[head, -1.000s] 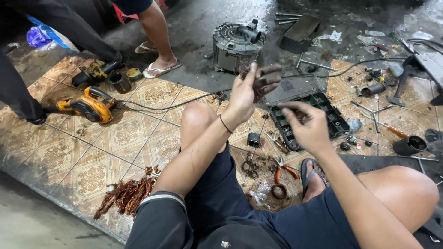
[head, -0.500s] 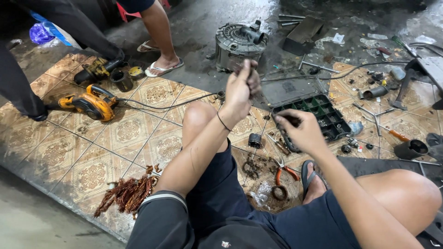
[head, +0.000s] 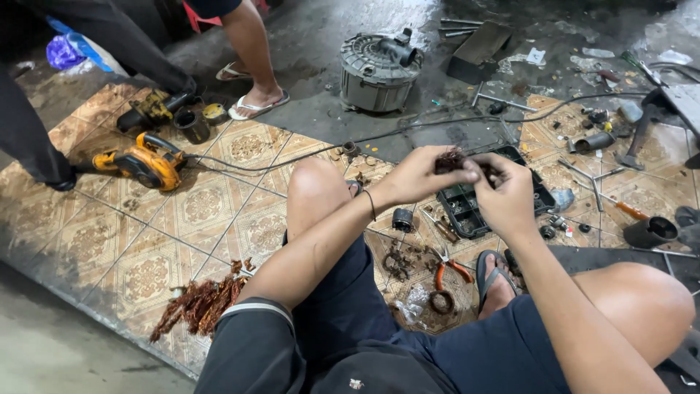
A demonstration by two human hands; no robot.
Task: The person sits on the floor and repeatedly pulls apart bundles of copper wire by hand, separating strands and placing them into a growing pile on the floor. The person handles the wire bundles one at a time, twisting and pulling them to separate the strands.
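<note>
Close to the camera, two bare knees stick up and both arms reach out between them. The left hand [head: 417,175] and the right hand [head: 504,191] meet in the air over the floor. The fingers of both hands are curled in and pinch a small clump of reddish-brown wire [head: 452,159] between them. The clump is mostly hidden by the fingertips, so its shape is hard to see. Both wrists bend inward, and the left wrist has a thin dark band. Just under the hands sits a black tray with little boxes [head: 467,208], partly covered by the right hand. Orange pliers [head: 448,268] lie by a sandalled foot. A pile of copper wire strips [head: 200,303] lies to the left on the patterned tiles. Farther off are a yellow power tool [head: 142,162] and a grey round motor [head: 379,66]. Another person's legs are cut off at the top.
</note>
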